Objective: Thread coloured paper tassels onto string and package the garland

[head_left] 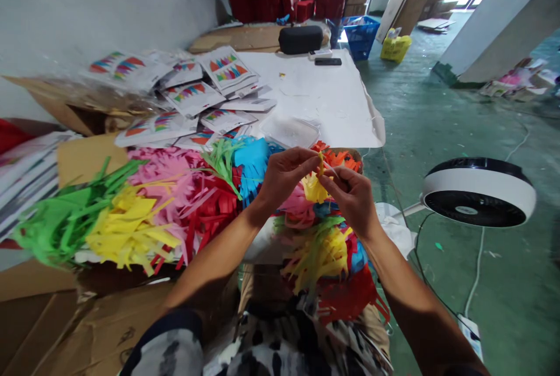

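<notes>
The left hand [283, 176] pinches the narrow top of a yellow tassel [315, 188] between thumb and fingertips; the right hand [353, 196] grips it just below, thumb against curled forefinger, beside a thin white strand. The tassel's long axis is close to upright, its twisted end pointing up and its broader fringe down, over the near part of the table [332, 96], toward its right edge. Both forearms reach forward and slant inward, the wrists raised and the fingertips nearly meeting.

Below the hands, more fringed paper in yellow, green, blue and red [328, 253] hangs over the person's lap. Left of them, along the table's near edge, lie a blue bunch [251, 166], a red one [216, 212], a pink one [170, 177], a yellow one [129, 227] and, at the left end, a green one [74, 218].

Just beyond the hands sits a clear plastic tray [291, 131]. Printed packets [192, 98] pile along the left side; a black case [300, 39] and a dark remote [328, 62] lie by the far edge. Off the right edge stands a white fan [479, 192].
</notes>
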A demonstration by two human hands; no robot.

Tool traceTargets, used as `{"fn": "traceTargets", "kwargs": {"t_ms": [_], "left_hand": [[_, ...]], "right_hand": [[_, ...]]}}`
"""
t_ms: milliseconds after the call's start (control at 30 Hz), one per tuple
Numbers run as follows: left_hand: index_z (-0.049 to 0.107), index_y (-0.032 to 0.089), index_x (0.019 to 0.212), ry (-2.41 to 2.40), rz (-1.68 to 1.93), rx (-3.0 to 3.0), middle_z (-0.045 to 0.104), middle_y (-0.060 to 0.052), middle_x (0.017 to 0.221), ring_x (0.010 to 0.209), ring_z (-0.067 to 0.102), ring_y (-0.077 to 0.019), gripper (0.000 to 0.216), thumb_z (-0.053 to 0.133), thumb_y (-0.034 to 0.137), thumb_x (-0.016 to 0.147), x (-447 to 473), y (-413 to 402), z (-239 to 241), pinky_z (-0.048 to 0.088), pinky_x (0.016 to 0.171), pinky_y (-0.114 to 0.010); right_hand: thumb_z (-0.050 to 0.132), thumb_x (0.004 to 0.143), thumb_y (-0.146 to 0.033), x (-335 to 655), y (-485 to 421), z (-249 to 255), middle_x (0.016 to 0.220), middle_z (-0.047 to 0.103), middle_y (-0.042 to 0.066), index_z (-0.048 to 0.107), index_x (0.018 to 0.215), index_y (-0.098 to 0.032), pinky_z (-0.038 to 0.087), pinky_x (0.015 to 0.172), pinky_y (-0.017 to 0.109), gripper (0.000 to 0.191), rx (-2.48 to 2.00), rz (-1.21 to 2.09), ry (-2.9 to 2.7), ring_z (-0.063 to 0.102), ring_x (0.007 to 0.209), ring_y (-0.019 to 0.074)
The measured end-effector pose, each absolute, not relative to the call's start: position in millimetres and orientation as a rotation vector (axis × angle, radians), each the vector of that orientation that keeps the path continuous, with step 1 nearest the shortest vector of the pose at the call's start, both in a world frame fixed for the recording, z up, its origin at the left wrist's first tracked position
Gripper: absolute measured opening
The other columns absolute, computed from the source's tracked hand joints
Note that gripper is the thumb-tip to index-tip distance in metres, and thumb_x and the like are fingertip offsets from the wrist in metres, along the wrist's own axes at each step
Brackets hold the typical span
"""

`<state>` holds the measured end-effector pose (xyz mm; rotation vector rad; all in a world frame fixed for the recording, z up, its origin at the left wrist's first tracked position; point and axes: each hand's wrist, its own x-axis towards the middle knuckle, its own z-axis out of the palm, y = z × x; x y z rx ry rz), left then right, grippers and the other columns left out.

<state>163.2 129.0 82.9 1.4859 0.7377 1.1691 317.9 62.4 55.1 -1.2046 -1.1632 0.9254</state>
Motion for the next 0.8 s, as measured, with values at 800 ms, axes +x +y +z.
{"fn": "traceTargets", "kwargs": {"t_ms": [800], "left_hand": [[0.071,0.017,0.088,0.77,1.091,1.379,0.075,-0.003,0.088,0.082,0.072,-0.0162,0.028,0.086,0.037,0.076,177,123,63,0.057,0.074,-0.025]], "right_hand": [[0.071,0.093,-0.043,315,65,54,0.063,0.033,-0.007,0.064,0.08,-0.02,0.022,0.051,0.027,0.028,-1.308,0.662,-1.282,0.027,0.057,0.0098]]}}
